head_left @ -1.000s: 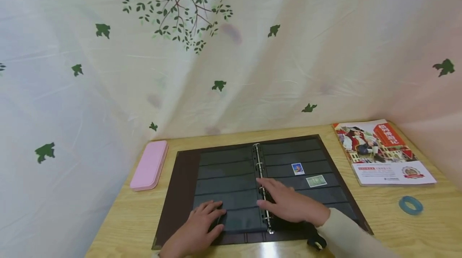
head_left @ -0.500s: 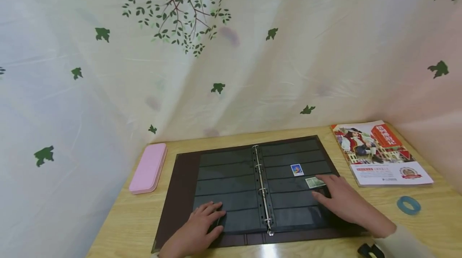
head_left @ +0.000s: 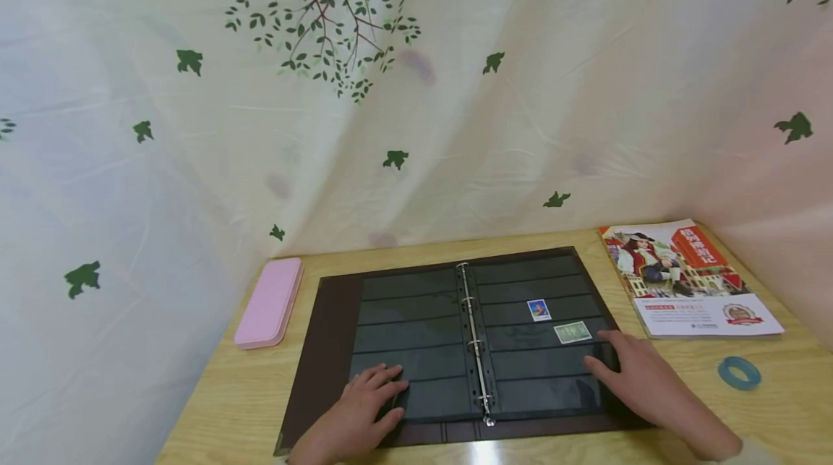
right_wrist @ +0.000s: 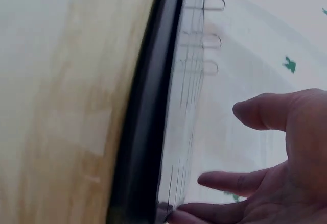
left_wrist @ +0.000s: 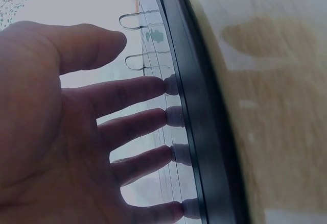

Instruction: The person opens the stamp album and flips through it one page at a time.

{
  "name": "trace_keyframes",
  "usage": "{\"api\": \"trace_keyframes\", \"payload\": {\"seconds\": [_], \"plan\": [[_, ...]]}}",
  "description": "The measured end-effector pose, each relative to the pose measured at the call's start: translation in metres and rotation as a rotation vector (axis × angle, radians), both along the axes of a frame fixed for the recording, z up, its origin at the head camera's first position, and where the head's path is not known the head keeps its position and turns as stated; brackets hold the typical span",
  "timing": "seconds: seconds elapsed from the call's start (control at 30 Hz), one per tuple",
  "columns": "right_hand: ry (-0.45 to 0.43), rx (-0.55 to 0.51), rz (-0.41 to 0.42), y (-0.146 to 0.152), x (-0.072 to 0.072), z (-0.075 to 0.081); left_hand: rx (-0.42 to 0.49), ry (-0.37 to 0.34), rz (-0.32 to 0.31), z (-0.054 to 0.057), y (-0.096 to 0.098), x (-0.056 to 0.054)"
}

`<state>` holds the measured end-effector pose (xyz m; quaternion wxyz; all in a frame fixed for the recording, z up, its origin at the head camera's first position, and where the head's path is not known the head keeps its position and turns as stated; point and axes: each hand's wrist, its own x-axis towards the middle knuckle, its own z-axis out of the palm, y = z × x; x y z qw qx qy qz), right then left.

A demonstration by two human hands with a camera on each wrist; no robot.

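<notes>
A dark ring-binder stamp album [head_left: 416, 346] lies spread flat, black strip-pocket pages on both sides of its metal rings [head_left: 475, 344]. Two stamps sit in the right page: a blue one with a colored figure [head_left: 539, 310] and, lower right of it, a green one [head_left: 573, 333]. My left hand [head_left: 354, 411] rests on the lower left page; in the left wrist view its spread fingertips touch the glossy sheet [left_wrist: 179, 132]. My right hand [head_left: 641, 378] is at the right edge of the right page, fingers relaxed and holding nothing, fingertips just right of the green stamp.
On the wooden table [head_left: 215, 407], a pink case [head_left: 269, 302] lies left of the album. To the right are a paperback book with an illustrated cover [head_left: 690, 277] and a blue tape roll [head_left: 739, 373]. A leaf-patterned cloth [head_left: 416, 125] hangs behind the table.
My right hand has moved from the rings rightward across the right page, past the green stamp, to the page's right edge. My left hand stays in place.
</notes>
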<state>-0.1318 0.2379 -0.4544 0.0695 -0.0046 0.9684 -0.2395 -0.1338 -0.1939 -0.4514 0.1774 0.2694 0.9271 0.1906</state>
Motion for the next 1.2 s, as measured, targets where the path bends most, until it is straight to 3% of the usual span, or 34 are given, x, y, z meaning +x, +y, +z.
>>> {"api": "trace_keyframes", "payload": {"seconds": [0.43,0.63,0.97,1.2], "plan": [[0.036,-0.039,0.019,0.005,-0.004,0.002,0.010,-0.005,-0.005,-0.002,-0.002,0.000],[0.139,-0.063,0.023,0.002,0.001,0.015,0.015,-0.006,-0.004,0.001,0.000,0.000],[0.390,-0.184,0.125,-0.001,0.007,0.029,0.017,-0.011,0.000,0.002,0.000,0.000],[0.457,-0.210,0.110,-0.006,0.011,0.037,0.020,-0.011,0.001,0.000,0.000,-0.001]]}}
